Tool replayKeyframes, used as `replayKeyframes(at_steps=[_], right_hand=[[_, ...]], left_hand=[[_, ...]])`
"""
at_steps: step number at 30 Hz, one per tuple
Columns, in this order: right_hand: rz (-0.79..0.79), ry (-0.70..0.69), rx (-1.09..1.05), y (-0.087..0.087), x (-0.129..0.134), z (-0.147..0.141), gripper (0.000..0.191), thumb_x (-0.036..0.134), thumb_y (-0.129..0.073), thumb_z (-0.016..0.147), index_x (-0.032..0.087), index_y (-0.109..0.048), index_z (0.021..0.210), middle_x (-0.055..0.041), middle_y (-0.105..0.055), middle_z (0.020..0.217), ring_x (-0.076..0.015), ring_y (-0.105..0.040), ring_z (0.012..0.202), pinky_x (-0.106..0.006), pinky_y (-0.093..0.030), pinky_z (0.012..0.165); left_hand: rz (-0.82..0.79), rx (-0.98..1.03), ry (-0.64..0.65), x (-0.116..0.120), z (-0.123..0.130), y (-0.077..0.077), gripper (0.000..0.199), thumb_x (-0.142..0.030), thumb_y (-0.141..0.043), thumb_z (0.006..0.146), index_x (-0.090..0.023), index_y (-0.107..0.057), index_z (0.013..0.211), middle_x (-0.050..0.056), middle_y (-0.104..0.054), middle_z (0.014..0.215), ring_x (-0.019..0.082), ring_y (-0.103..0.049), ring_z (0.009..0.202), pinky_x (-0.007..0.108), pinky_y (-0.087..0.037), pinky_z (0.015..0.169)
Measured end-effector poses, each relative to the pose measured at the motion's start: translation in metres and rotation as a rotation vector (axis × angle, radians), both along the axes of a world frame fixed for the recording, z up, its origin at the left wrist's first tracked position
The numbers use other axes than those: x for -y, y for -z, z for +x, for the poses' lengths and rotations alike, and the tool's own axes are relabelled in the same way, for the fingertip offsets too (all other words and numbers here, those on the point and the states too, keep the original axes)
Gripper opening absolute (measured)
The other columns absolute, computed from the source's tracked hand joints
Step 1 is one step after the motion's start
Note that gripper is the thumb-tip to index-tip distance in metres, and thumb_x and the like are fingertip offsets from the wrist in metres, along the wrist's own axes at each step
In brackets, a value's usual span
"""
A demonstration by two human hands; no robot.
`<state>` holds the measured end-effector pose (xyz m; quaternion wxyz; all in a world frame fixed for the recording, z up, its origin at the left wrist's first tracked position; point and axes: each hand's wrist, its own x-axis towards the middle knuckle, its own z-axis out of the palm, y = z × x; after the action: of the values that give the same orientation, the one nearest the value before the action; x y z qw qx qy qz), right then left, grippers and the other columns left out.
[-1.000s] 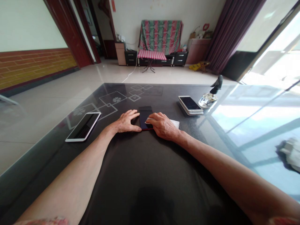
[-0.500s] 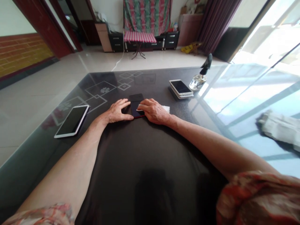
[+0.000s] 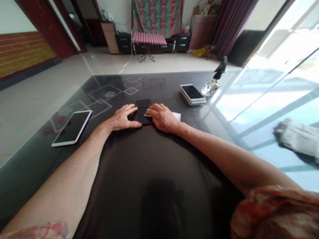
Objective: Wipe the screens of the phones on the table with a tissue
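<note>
A dark phone with a red edge [image 3: 142, 117] lies flat on the dark glossy table [image 3: 139, 159]. My left hand [image 3: 122, 118] rests at its left side, thumb and fingers spread, fingertips touching or close to the phone's edge. Over the phone's right part, my right hand [image 3: 164, 118] is closed on a white cloth [image 3: 177, 116], which pokes out on both sides of the hand. Part of the screen is hidden under the right hand.
A white-framed tablet [image 3: 72, 128] lies at the left. Stacked white phones [image 3: 193, 94] and a spray bottle [image 3: 211, 87] stand at the back right. A greyish cloth [image 3: 299, 137] lies at the far right. Beyond the table is a striped stand [image 3: 149, 38].
The view has shifted slightly, so the tablet appears a little farther left. Both hands keep nearly the same places at the phone, and the right hand still has the cloth.
</note>
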<state>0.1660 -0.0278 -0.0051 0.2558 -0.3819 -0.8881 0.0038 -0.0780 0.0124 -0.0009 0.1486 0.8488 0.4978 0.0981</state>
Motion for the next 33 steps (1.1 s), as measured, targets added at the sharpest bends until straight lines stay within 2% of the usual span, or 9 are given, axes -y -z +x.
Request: replayKeyframes(at_steps=[3, 10, 13, 16, 19, 25, 33], right_hand=[[-0.008, 0.015, -0.008, -0.002, 0.001, -0.001, 0.031, 0.014, -0.042, 0.090, 0.020, -0.062, 0.113, -0.0096, -0.054, 0.120, -0.0231, -0.047, 0.102, -0.038, -0.037, 0.091], [-0.003, -0.146, 0.036, -0.008, 0.006, -0.006, 0.033, 0.013, -0.044, 0.087, 0.022, -0.064, 0.112, -0.0060, -0.059, 0.120, -0.0231, -0.047, 0.107, -0.038, -0.035, 0.093], [-0.006, -0.107, 0.047, -0.008, 0.000, -0.002, 0.036, 0.009, -0.044, 0.083, 0.022, -0.065, 0.110, -0.0057, -0.059, 0.119, -0.0232, -0.047, 0.106, -0.038, -0.035, 0.092], [-0.017, -0.006, 0.049, -0.008, -0.007, 0.006, 0.038, 0.008, -0.043, 0.082, 0.021, -0.065, 0.111, -0.0066, -0.058, 0.119, -0.0232, -0.047, 0.104, -0.038, -0.036, 0.091], [-0.017, 0.053, 0.042, -0.009, -0.006, 0.007, 0.039, 0.007, -0.042, 0.083, 0.020, -0.065, 0.111, -0.0077, -0.055, 0.120, -0.0229, -0.045, 0.104, -0.037, -0.036, 0.091], [-0.023, -0.116, 0.080, -0.012, 0.014, -0.013, 0.035, 0.010, -0.044, 0.084, 0.023, -0.066, 0.108, -0.0061, -0.054, 0.117, -0.0212, -0.045, 0.100, -0.034, -0.037, 0.087], [-0.038, 0.068, 0.087, -0.011, 0.001, 0.002, 0.037, 0.016, -0.043, 0.089, 0.027, -0.060, 0.119, -0.0074, -0.054, 0.122, -0.0240, -0.047, 0.101, -0.038, -0.038, 0.087]], left_hand=[[0.018, 0.002, -0.007, 0.001, 0.002, 0.000, 0.100, -0.079, -0.056, 0.060, -0.022, -0.041, 0.140, 0.009, -0.027, 0.153, 0.034, -0.019, 0.141, 0.048, -0.016, 0.115], [0.021, 0.008, -0.005, 0.001, 0.004, 0.000, 0.104, -0.080, -0.056, 0.058, -0.017, -0.042, 0.139, 0.012, -0.029, 0.152, 0.033, -0.020, 0.141, 0.048, -0.017, 0.115], [0.020, 0.006, -0.004, 0.001, 0.004, 0.000, 0.105, -0.080, -0.057, 0.058, -0.017, -0.041, 0.140, 0.013, -0.028, 0.152, 0.033, -0.019, 0.141, 0.048, -0.016, 0.115], [0.018, -0.002, 0.008, 0.001, 0.003, -0.001, 0.103, -0.079, -0.057, 0.061, -0.016, -0.041, 0.140, 0.014, -0.027, 0.153, 0.033, -0.018, 0.142, 0.047, -0.016, 0.115], [0.020, -0.006, 0.016, 0.000, 0.002, 0.000, 0.101, -0.079, -0.057, 0.061, -0.017, -0.041, 0.140, 0.013, -0.027, 0.153, 0.032, -0.019, 0.142, 0.047, -0.017, 0.115], [0.036, -0.001, 0.007, -0.001, 0.002, 0.002, 0.101, -0.080, -0.057, 0.059, -0.019, -0.043, 0.139, 0.012, -0.029, 0.152, 0.031, -0.021, 0.141, 0.047, -0.018, 0.115], [0.026, -0.015, 0.014, -0.001, 0.000, 0.002, 0.100, -0.079, -0.056, 0.061, -0.020, -0.040, 0.141, 0.011, -0.026, 0.153, 0.031, -0.018, 0.142, 0.047, -0.016, 0.115]])
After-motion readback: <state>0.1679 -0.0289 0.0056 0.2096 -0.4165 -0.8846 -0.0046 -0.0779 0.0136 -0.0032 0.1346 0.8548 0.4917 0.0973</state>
